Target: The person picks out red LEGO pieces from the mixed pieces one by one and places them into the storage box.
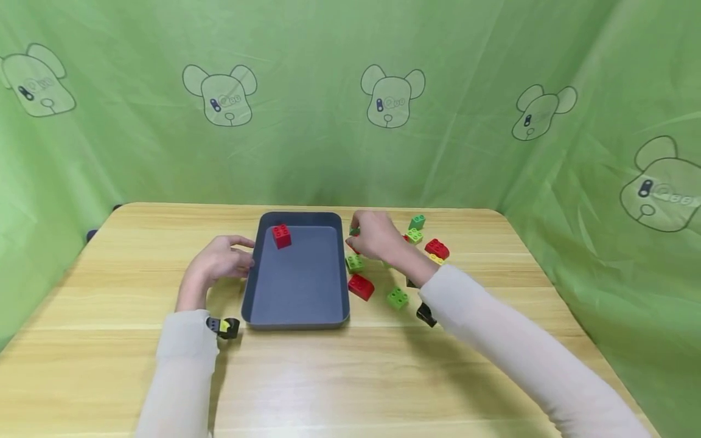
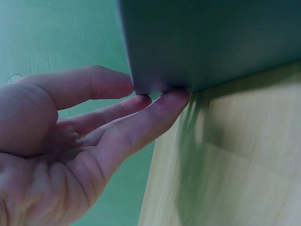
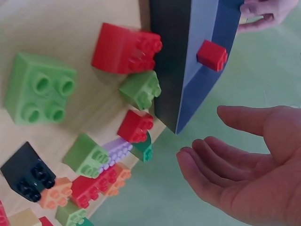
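My left hand (image 1: 221,258) touches the left side of a dark grey-blue tray (image 1: 298,324) with its fingertips, the thumb and fingers stretched out against the wall. One red brick (image 1: 282,236) sits in the tray near its far end. My right hand (image 1: 376,235) hovers to the right of the tray, above scattered toy building bricks. In the right wrist view there is a gap between the thumb and fingers of that hand (image 3: 244,162), with nothing held. Closest to the tray wall lie a red brick (image 3: 124,49), a green brick (image 3: 141,89) and a smaller-looking red brick (image 3: 135,126).
Several bricks lie loose right of the tray, including a light green one (image 1: 397,297), a rounded red one (image 1: 361,286) and a black one (image 3: 28,172). They stand on a wooden table (image 1: 306,383). A green curtain (image 1: 306,158) hangs behind it.
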A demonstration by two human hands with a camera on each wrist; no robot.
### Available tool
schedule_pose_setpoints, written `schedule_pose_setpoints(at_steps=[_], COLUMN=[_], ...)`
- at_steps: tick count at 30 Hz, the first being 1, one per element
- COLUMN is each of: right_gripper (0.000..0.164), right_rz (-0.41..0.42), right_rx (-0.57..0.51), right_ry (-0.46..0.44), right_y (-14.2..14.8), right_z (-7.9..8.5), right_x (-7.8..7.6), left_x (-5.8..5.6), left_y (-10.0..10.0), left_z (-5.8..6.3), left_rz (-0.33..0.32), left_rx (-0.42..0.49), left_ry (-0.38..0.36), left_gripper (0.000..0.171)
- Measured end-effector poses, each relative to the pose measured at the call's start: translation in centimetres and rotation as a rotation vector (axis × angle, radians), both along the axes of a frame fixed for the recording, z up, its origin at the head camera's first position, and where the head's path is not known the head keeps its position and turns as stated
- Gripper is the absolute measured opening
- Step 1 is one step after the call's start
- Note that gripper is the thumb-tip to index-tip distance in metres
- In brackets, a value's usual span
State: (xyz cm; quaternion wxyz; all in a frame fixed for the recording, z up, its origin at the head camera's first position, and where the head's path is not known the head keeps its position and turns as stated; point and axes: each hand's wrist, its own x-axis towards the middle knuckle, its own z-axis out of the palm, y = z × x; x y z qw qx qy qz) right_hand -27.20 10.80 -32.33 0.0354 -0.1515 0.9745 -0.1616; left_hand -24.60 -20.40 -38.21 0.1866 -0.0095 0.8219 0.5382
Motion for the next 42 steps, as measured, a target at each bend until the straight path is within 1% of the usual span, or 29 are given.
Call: schedule_pose_setpoints(at_steps=[3,9,13,18,23,31,37,42], right_gripper=[0.027,0.034,0.036,0.031,0.027,0.040,0.042,0.041], right_rz=[0.015,0.010,0.023,0.039,0.075,0.081,0.085,0.074], right_rx=[0.015,0.032,0.038,0.044,0.053,0.061,0.060,0.057], right_ry=[-0.004,-0.099,-0.131,-0.173,-0.187,-0.219,-0.198,-0.187], right_y=[0.0,0.2,0.6,0.9,1.0,0.8,0.7,0.6], right_z=[-0.5,-1.6,-2.3,-2.9,-3.3,-4.3,-4.8,-5.3], right_x=[0.4,1.4,2.2,2.8,2.9,3.3,3.5,3.6], left_x=[0.0,0.0,0.1,0.1,0.0,0.0,0.0,0.0], left_y=[0.0,0.0,0.0,0.2,0.2,0.1,0.1,0.1], left_z=[0.1,0.1,0.1,0.2,0.1,0.1,0.0,0.1], left_rz=[-0.004,-0.010,-0.014,-0.011,-0.005,-0.001,0.002,0.003], left_rx=[0.005,0.011,0.005,0.006,0.010,0.006,0.000,-0.001], left_ry=[0.009,0.015,0.016,0.011,0.008,0.008,0.007,0.003], left_gripper=[0.059,0.059,0.059,0.059,0.059,0.059,0.059,0.059])
